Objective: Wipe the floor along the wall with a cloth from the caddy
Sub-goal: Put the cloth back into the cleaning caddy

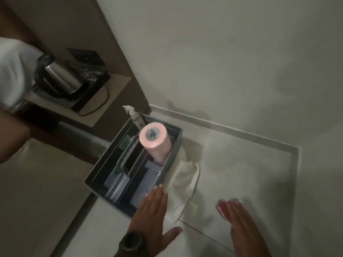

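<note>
A grey caddy (pixel 172 134) stands on the pale floor (pixel 241 164) in the corner by the wall (pixel 222 62). A white cloth (pixel 183 180) hangs over its right rim and trails onto the floor. An upright pink roll (pixel 156 141) and a spray bottle (pixel 133 117) stand inside the caddy. My left hand (pixel 154 210), with a dark watch on its wrist, hovers flat over the caddy's near corner, fingers spread, fingertips beside the cloth. My right hand (pixel 241 219) is blurred and flat above the floor to the right, with a blurry red-and-white patch at its fingertips.
A steel kettle (pixel 59 78) on its base sits on a low shelf (pixel 115 101) left of the caddy, below a dark wall socket (pixel 85 56). A blurred white shape (pixel 13 71) and an arm (pixel 11 138) fill the left edge. A skirting strip (pixel 232 130) runs along the wall.
</note>
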